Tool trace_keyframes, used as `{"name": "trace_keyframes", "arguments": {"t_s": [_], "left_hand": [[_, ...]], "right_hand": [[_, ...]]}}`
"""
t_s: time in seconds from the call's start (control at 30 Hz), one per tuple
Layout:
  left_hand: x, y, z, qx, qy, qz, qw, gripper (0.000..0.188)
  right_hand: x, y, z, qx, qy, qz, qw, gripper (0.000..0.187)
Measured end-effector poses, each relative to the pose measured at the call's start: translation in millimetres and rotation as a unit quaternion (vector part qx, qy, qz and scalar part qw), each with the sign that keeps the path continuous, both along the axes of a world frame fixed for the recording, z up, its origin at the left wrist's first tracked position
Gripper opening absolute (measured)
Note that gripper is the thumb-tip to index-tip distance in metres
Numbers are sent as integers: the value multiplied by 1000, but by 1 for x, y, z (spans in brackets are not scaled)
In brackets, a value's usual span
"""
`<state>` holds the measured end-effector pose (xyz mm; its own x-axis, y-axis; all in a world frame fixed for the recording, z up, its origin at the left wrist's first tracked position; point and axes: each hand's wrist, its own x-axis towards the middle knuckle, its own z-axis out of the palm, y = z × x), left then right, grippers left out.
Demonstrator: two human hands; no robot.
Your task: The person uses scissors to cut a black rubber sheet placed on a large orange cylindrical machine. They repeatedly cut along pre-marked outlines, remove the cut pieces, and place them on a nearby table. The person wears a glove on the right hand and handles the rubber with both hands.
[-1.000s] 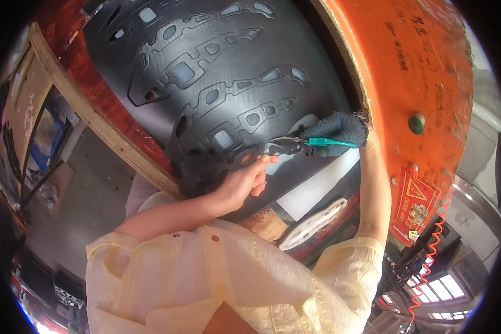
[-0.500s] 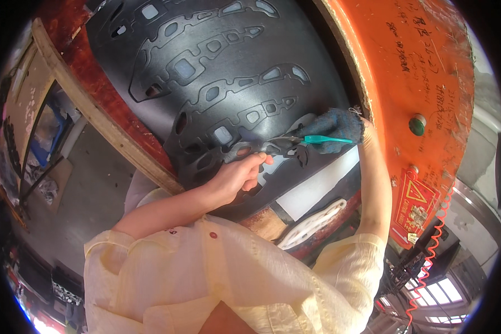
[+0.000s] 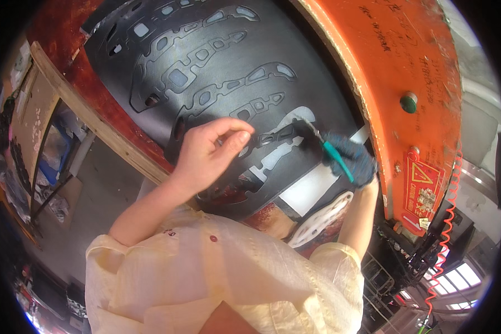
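Note:
A black textured sheet [image 3: 206, 61] with rows of cut-out shapes lies over a rounded surface in front of me. My bare left hand [image 3: 214, 147] is above its lower part, thumb and forefinger pinched together; whatever is between them, if anything, is too small to tell. My right hand [image 3: 353, 161], in a dark blue-grey knitted glove, grips a green-handled metal tool [image 3: 338, 160]. A small black scrap [image 3: 303, 129] is at the tool's metal end. Between the hands, pale openings [image 3: 281, 155] show beside a black linked strip [image 3: 273, 135].
An orange machine panel [image 3: 384, 72] with a green button [image 3: 408, 102] and red warning label [image 3: 423, 186] stands at right. A white perforated piece [image 3: 323, 220] lies near me beside a white sheet [image 3: 309, 192]. A wooden rail [image 3: 94, 119] runs along the left, and a red coiled hose [image 3: 448, 222] hangs at far right.
My left hand has lifted up from the cut-outs, still pinched. My right hand has moved down toward me with the green-handled tool, now tilted, and more pale openings show in the sheet.

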<state>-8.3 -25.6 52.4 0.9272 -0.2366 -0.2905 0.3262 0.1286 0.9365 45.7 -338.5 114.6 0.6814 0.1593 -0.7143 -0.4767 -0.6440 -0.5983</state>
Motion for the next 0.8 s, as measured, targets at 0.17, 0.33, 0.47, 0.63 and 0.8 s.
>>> {"name": "trace_keyframes", "arguments": {"t_s": [0.17, 0.33, 0.47, 0.63, 0.8], "left_hand": [[-7, -7, -17, 292, -134, -96, 942, 25], [-7, -13, -18, 344, -207, -95, 911, 35], [7, -3, -19, 392, -244, -175, 870, 36], [42, 13, -23, 279, -192, -281, 898, 16], [79, 17, -28, 342, -392, -240, 820, 18]], "right_hand": [[-77, 0, -40, -160, -321, 44, 932, 38], [-101, 29, -31, -385, -404, 87, 825, 25], [-75, 86, -27, -216, -539, 30, 814, 19], [-43, 132, -48, -227, -480, 111, 840, 25], [-39, 138, -46, -237, -376, 184, 877, 33]]}}
